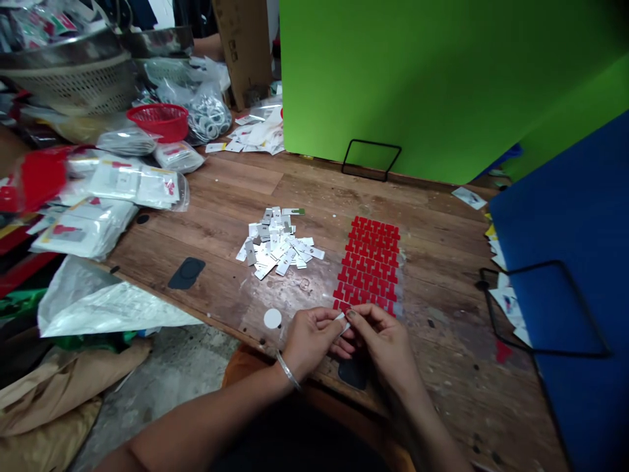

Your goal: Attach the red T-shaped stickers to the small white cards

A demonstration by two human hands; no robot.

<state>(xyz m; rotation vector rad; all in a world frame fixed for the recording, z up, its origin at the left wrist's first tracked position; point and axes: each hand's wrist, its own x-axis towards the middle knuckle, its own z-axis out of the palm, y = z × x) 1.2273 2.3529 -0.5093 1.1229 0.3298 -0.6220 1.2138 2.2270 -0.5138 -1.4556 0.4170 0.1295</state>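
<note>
Working at small scale just above the near edge of the desk (442, 275), the left hand (310, 335) and right hand (386, 339) meet over a small white slip (341, 318). The left grip pinches it between thumb and fingers; the right grip closes thumb to forefinger against its other side. Whether a red piece is caught there too, I cannot tell. The step looks like fine fingertip fitting or folding, and it calls for steady, light pressure with the slip kept aligned. Both forearms angle inward, wrists low, fingers curled. Red T-shaped pieces (371, 257) lie in rows just beyond; loose white cards (278, 244) are heaped farther left.
</note>
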